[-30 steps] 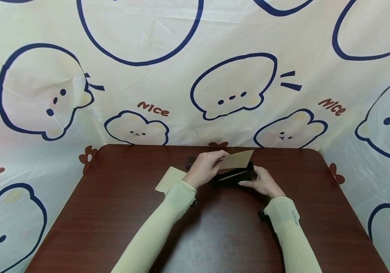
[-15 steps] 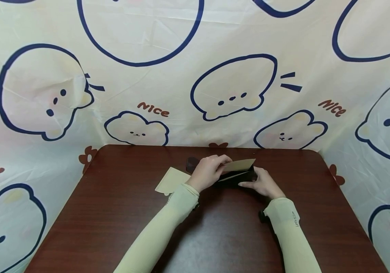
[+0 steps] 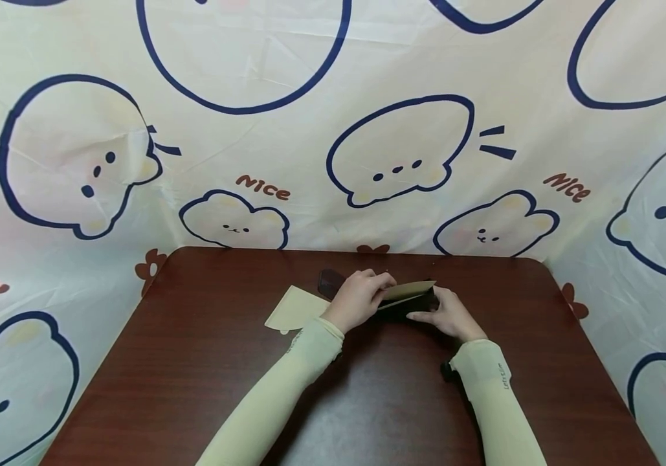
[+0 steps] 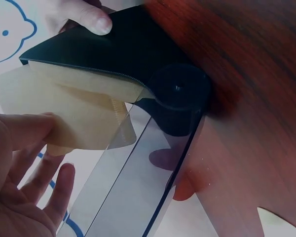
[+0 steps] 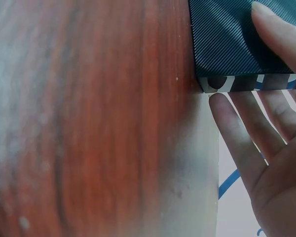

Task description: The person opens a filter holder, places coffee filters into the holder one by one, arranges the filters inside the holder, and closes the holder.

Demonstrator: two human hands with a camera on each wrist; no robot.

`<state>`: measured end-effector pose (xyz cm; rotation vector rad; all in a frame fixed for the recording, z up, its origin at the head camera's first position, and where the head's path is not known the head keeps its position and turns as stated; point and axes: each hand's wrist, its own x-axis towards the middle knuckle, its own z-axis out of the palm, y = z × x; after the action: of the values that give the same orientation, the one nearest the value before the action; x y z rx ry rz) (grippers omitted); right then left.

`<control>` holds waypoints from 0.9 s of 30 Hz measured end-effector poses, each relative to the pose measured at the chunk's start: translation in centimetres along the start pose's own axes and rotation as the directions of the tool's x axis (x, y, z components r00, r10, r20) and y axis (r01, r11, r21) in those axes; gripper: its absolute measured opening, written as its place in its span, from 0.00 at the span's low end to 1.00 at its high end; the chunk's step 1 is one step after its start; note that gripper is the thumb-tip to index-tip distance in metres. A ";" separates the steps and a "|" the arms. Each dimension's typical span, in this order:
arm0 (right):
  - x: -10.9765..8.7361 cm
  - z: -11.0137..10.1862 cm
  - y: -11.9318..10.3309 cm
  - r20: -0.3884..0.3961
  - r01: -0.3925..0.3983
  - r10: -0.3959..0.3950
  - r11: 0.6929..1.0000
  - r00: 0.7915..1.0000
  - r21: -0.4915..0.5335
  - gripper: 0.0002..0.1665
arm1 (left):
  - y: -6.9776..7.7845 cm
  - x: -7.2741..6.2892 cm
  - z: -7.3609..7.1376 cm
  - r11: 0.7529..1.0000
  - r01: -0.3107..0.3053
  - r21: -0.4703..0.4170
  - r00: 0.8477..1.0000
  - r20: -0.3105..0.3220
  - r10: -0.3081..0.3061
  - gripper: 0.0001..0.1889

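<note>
A black box [image 3: 407, 309] with ribbed sides stands near the back of the table, its see-through hinged lid [image 4: 133, 177] swung wide. Brown paper coffee filters [image 4: 84, 108] with a crimped seam stick partly out of the box mouth. My left hand [image 3: 360, 299] pinches these filters between thumb and fingers. On the other side, my right hand [image 3: 452, 314] grips the end of the box, its thumb [image 5: 274, 29] on the ribbed face and its fingers on the opposite side. How far the filters reach inside is hidden by the box wall.
A pale, flat paper piece [image 3: 294, 309] lies on the dark wooden table [image 3: 204, 362] left of the box, partly behind my left wrist. A printed cloth [image 3: 303, 155] with cartoon bears hangs along the back and both sides.
My left hand has lowered slightly, and the coffee filters have gone down deeper into the box. More of the lid shows behind the left hand. The right hand keeps its grip in place.
</note>
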<state>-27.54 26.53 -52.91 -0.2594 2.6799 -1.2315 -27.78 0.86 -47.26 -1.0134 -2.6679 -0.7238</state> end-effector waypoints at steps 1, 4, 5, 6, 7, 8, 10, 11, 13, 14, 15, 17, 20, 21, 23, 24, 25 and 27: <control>0.0 0.0 0.0 -0.001 0.001 -0.001 1.000 1.000 0.000 0.30 | 0.0 0.0 0.0 1.000 0.001 0.009 1.000 0.003 -0.001 0.10; 0.0 0.0 0.1 0.002 0.001 -0.001 1.000 1.000 -0.002 0.31 | 0.1 0.0 0.2 1.000 0.006 0.026 1.000 0.013 -0.006 0.10; 0.1 0.0 0.2 0.002 0.001 -0.001 1.000 1.000 -0.002 0.32 | 0.1 0.0 0.2 0.999 0.008 0.031 1.000 0.018 -0.009 0.10; 0.1 0.0 0.2 0.003 0.002 -0.002 1.000 1.000 -0.005 0.31 | 0.1 0.0 0.3 0.999 0.007 0.038 1.000 0.023 -0.008 0.10; 0.1 0.0 0.2 0.002 0.004 -0.004 1.000 1.000 -0.003 0.31 | 0.1 0.1 0.3 0.999 0.006 0.045 1.000 0.026 -0.007 0.10; 0.2 0.0 0.2 0.001 0.007 -0.007 1.000 1.000 -0.004 0.31 | 0.1 0.1 0.4 0.998 0.004 0.055 1.000 0.031 -0.006 0.10; 0.2 -0.1 0.3 0.000 0.010 -0.010 1.000 1.000 0.001 0.31 | 0.0 0.2 0.5 0.996 -0.008 0.086 0.999 0.038 0.005 0.09; 0.2 -0.1 0.3 -0.001 0.010 -0.010 1.000 1.000 0.004 0.31 | 0.0 0.3 0.6 0.995 -0.016 0.101 0.999 0.044 0.011 0.09; 0.3 -0.1 0.3 -0.001 0.007 -0.007 1.000 1.000 0.003 0.30 | 0.0 0.3 0.7 0.991 -0.032 0.133 0.998 0.053 0.025 0.09; 0.2 -0.1 0.3 0.001 0.004 -0.004 1.000 1.000 0.000 0.30 | -0.1 0.4 0.8 0.988 -0.039 0.147 0.998 0.058 0.031 0.09; 0.2 -0.1 0.3 0.001 0.002 -0.002 1.000 1.000 -0.001 0.30 | -0.1 0.4 0.9 0.987 -0.046 0.157 0.997 0.061 0.037 0.09; 0.2 0.0 0.3 0.001 0.002 -0.002 1.000 1.000 -0.007 0.30 | -0.1 0.4 1.0 0.984 -0.056 0.169 0.997 0.064 0.045 0.09; 0.2 0.0 0.3 -0.002 0.008 -0.008 1.000 1.000 -0.006 0.29 | -0.1 0.5 1.2 0.981 -0.069 0.183 0.996 0.062 0.058 0.11; 0.2 0.0 0.3 -0.003 0.010 -0.010 1.000 1.000 -0.004 0.29 | -0.2 0.5 1.2 0.980 -0.074 0.186 0.996 0.061 0.064 0.11; 0.3 0.1 0.3 -0.003 0.013 -0.013 1.000 1.000 0.003 0.28 | -0.1 0.4 1.3 0.977 -0.080 0.198 0.996 0.058 0.069 0.12; 0.3 0.1 0.2 -0.002 0.014 -0.014 1.000 1.000 0.005 0.28 | -0.1 0.4 1.4 0.976 -0.082 0.203 0.996 0.059 0.071 0.12; 0.3 0.1 0.2 -0.002 0.013 -0.013 1.000 1.000 0.008 0.28 | 0.0 0.4 1.4 0.974 -0.085 0.209 0.995 0.061 0.074 0.12; 0.3 0.1 0.2 -0.003 0.009 -0.009 1.000 1.000 0.009 0.27 | 0.1 0.3 1.5 0.973 -0.086 0.215 0.995 0.065 0.074 0.12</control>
<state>-27.81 26.53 -53.09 -0.2696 2.6773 -1.2476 -27.91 1.88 -48.45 -1.0887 -2.6627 -0.3812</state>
